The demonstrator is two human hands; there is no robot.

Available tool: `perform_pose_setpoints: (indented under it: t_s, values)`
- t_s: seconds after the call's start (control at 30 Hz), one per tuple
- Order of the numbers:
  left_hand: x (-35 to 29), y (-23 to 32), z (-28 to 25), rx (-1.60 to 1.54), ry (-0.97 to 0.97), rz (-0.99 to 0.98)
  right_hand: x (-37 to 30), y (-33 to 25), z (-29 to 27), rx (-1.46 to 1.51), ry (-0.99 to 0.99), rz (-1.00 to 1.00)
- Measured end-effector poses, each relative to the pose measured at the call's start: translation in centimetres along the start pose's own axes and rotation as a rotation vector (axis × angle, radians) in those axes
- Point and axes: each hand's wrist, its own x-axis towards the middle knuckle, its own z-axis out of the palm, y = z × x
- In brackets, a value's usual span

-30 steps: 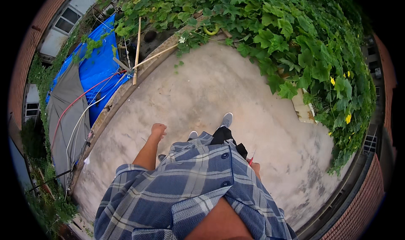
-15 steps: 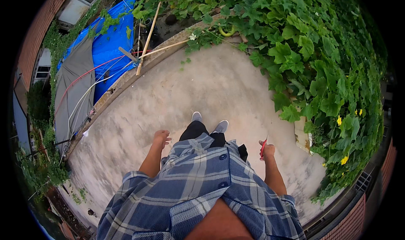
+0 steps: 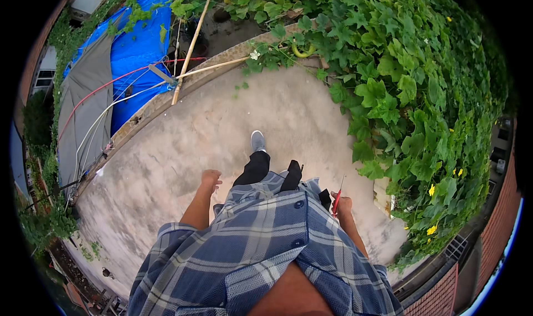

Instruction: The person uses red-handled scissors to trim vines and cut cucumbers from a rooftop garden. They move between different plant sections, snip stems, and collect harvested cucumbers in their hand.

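Observation:
In my right hand (image 3: 345,205) is a pair of red-handled scissors (image 3: 336,202), its thin blades pointing away from me. The fingers are wrapped round the handles beside my right hip. My left hand (image 3: 210,180) hangs free over the concrete, fingers loosely bent and apart, with nothing in it. Ahead of my feet, at the edge of the leaves, a curved green gourd (image 3: 303,51) lies near a white flower (image 3: 255,55).
Dense green vines (image 3: 400,83) with yellow flowers (image 3: 431,230) spread along the right and far side of the concrete roof (image 3: 211,133). A low curb (image 3: 139,123) runs along the left. Bamboo poles (image 3: 192,46), cables and a blue tarp (image 3: 139,52) lie beyond it.
One leg has stepped forward while the other foot has gone out of sight. My right hand has swung inward with the scissors. The surroundings have shifted slightly to the left.

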Motion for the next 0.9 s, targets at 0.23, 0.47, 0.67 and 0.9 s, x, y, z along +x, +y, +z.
perform_pose_setpoints:
  t_s: [0.23,0.47,0.67,0.9]
  values:
    - [2.4,12.2,-2.1,0.012,0.042,0.078,-0.5,-5.9,2.8,0.068,-0.017,0.037]
    - [2.3,20.8,0.2,0.027,0.109,0.130,2.9,-13.4,4.2,0.030,-0.108,-0.020]
    - [-1.3,21.0,4.4,-0.095,0.110,0.093,9.6,-19.8,3.5,-0.077,-0.164,-0.016]
    - [-1.2,18.7,10.1,-0.112,0.119,-0.043,15.0,-27.8,1.5,-0.153,-0.175,-0.064]
